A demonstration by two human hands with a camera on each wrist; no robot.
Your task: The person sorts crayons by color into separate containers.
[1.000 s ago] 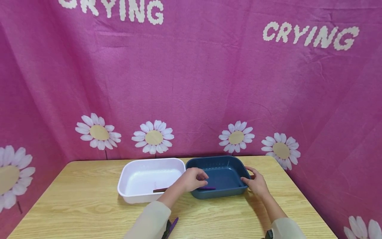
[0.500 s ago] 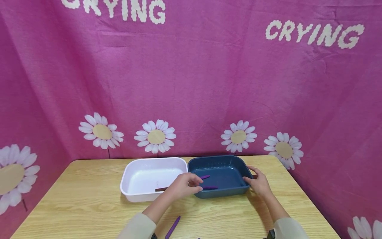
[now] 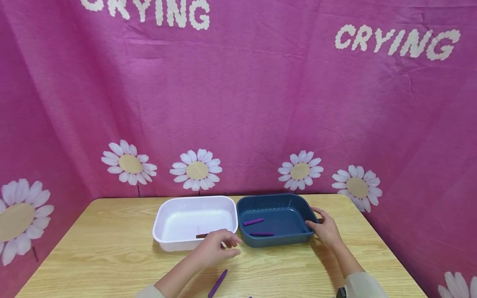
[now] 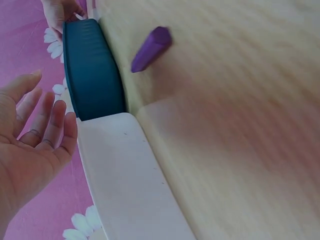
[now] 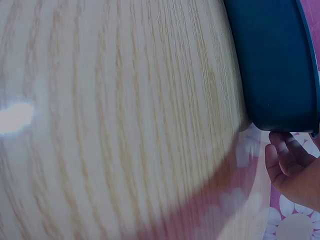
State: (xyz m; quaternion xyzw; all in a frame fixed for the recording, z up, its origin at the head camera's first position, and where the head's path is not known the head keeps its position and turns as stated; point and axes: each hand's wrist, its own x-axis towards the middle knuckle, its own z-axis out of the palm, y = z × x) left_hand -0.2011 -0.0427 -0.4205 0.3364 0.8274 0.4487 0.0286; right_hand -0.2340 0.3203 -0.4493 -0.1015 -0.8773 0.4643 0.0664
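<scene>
My left hand is over the front right corner of the white plastic basin, fingers loosely bent and holding nothing. In the left wrist view its palm and relaxed fingers show plainly. With the thumb inside the rim and the fingers outside, my right hand grips the right end of the dark blue basin. Inside that basin lie two purple crayon-like sticks, one slanted and one nearer the front wall. A dark brown stick lies in the white basin, partly hidden by my left hand.
Another purple crayon-like stick lies on the wooden table in front of the basins. A purple tip shows at the bottom edge of the head view. A pink curtain with daisies hangs behind and beside the table.
My left hand has let go of a purple stick in the blue basin and drawn back left and towards me. The right hand keeps its grip on the blue basin.
</scene>
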